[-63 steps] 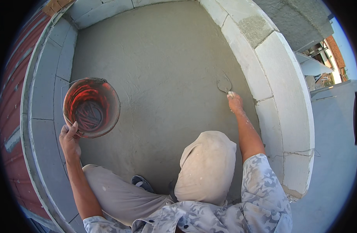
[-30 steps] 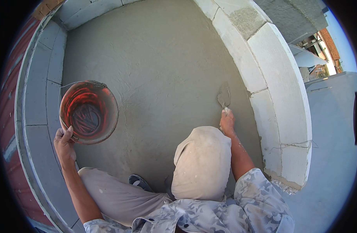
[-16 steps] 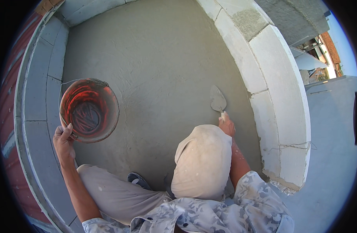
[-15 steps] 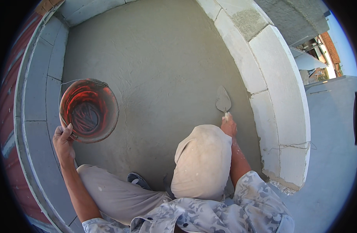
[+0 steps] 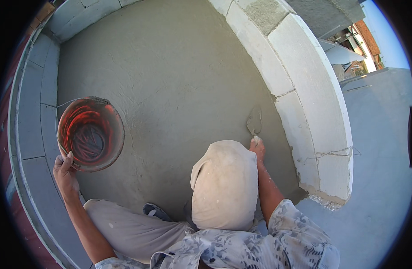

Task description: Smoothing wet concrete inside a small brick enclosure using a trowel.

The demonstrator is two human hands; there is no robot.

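Note:
My left hand (image 5: 67,174) grips the rim of a mortar-stained bucket (image 5: 91,134), its thumb over the edge. The bucket is tilted so that its reddish-orange inside faces me; dark residue coats the bottom, and a wire handle runs along its far side. At the right, my right hand (image 5: 258,149) is closed round the handle of a pointed trowel (image 5: 255,120). The trowel's grey blade is turned partly edge-on, close over the smooth wet mortar floor (image 5: 183,85). My raised knee hides part of my right forearm.
Low walls of pale blocks (image 5: 300,114) enclose the mortar floor at right, left and far end. A bent wire (image 5: 333,152) sticks out of the right wall near its broken end. My shoe (image 5: 155,211) rests on the floor between my legs. Red corrugated sheeting lies beyond the left wall.
The trowel blade has turned from flat-facing to more edge-on in my right hand. The whole scene has shifted slightly left in view. The bucket stays in my left hand.

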